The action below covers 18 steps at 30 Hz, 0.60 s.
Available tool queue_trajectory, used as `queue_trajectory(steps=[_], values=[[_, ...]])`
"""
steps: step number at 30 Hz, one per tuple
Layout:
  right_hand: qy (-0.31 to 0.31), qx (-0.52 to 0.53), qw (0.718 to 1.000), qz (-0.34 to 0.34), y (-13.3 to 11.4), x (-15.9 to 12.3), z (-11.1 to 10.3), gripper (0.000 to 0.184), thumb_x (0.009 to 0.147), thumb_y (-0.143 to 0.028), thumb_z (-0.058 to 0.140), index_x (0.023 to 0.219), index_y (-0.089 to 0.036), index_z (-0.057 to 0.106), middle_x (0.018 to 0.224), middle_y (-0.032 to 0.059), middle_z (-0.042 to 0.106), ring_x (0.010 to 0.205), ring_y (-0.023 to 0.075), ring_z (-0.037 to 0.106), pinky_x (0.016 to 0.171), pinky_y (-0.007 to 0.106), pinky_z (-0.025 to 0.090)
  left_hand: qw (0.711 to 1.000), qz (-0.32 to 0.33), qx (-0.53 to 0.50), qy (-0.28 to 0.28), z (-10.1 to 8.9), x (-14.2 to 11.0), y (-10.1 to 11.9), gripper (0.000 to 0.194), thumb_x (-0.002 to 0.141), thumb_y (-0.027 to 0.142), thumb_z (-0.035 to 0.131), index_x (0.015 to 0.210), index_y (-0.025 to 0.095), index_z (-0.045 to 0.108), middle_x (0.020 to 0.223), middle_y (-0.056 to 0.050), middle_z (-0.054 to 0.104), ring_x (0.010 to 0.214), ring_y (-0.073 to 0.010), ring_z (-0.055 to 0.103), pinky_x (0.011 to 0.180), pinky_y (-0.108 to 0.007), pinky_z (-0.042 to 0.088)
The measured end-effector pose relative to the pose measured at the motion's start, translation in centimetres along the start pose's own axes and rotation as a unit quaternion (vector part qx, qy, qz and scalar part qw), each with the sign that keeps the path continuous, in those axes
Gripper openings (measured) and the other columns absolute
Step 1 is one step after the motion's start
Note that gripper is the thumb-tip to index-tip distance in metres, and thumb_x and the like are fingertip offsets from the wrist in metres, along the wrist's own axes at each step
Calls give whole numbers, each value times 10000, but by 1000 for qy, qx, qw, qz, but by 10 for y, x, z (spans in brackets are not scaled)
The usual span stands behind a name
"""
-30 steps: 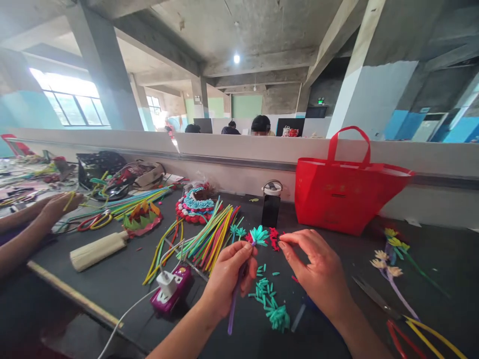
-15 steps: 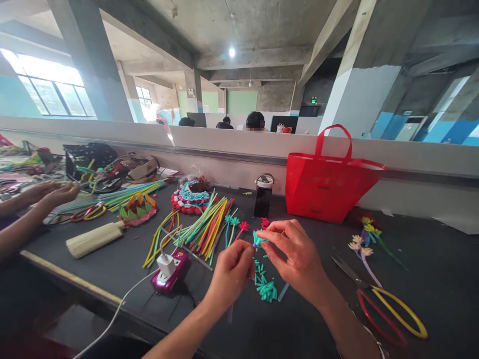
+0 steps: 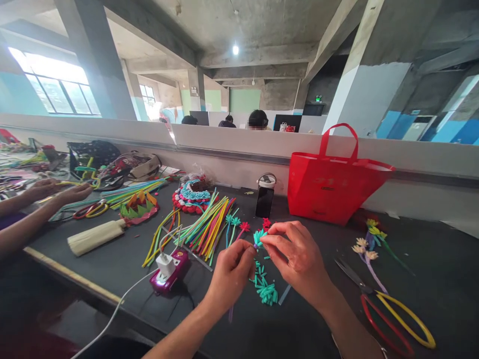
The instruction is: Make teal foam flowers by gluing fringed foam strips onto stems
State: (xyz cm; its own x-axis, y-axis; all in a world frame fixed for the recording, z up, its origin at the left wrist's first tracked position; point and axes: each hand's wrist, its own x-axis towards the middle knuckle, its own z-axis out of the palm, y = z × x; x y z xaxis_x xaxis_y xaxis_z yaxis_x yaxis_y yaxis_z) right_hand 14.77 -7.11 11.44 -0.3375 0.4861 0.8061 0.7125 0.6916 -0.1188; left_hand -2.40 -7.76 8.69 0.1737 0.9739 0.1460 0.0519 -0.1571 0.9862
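Observation:
My left hand (image 3: 232, 267) pinches a small pipe-cleaner flower (image 3: 259, 237) just under its head. The flower has teal petals and a purple stem, whose lower end shows faintly below the hand. My right hand (image 3: 295, 257) has thumb and forefinger closed at the right side of the petals. Whatever lies between these fingertips is mostly hidden. Below the hands lies a pile of short cut teal pieces (image 3: 267, 293). Behind the left hand are finished-looking flower heads, teal (image 3: 235, 221) and red (image 3: 244, 227), with a red cluster (image 3: 266, 223) nearer the right hand.
Scissors (image 3: 368, 289) with red and yellow handles lie right, near loose flowers (image 3: 364, 248). A red bag (image 3: 337, 187) and a phone (image 3: 265, 202) against a cup stand behind. Leftward are pipe cleaners (image 3: 213, 232), a purple power socket (image 3: 170, 271) and a co-worker's hands (image 3: 71, 192).
My right hand has moved left from beside the red cluster onto the teal petals, and its fingers have closed there. Over the last half second both hands stay nearly in place.

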Motion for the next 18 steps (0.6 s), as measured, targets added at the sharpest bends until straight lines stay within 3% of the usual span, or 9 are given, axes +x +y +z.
queue_trajectory(steps=[4,9,11,13,18], values=[[-1,-3,1000,14,2,-2,-2,160,920,-145,636,1064,-195,685,970,66,650,933,210,574,840,371,478,998,-38,-54,5,0,2,2,338,889,489,557,731,192,523,487,65,466,411,-64,322,407,-195,227],[9,-21,998,62,19,-5,-2,126,960,-223,583,1035,-200,681,949,66,676,906,211,602,863,371,483,991,-36,-116,63,-11,14,-3,329,853,506,627,799,187,567,521,61,519,389,-58,370,379,-178,255],[-62,-27,991,113,31,-8,10,137,972,-238,558,997,-209,690,962,58,695,939,209,618,890,360,479,985,-27,-152,81,-15,26,-8,313,835,480,664,793,187,565,530,63,529,382,-48,359,371,-171,247],[-189,-40,963,187,43,-13,30,164,983,-232,534,1019,-218,693,1041,49,705,1035,200,620,914,328,471,978,-27,-192,82,-18,40,-14,301,832,459,676,794,184,560,536,66,522,385,-46,360,368,-166,264],[-314,-54,924,210,62,-30,81,184,954,-177,560,1025,-234,719,1032,38,714,1028,179,648,866,278,487,963,-50,-262,46,-10,75,-38,326,773,452,729,791,180,549,527,84,492,356,-36,330,344,-165,264]])
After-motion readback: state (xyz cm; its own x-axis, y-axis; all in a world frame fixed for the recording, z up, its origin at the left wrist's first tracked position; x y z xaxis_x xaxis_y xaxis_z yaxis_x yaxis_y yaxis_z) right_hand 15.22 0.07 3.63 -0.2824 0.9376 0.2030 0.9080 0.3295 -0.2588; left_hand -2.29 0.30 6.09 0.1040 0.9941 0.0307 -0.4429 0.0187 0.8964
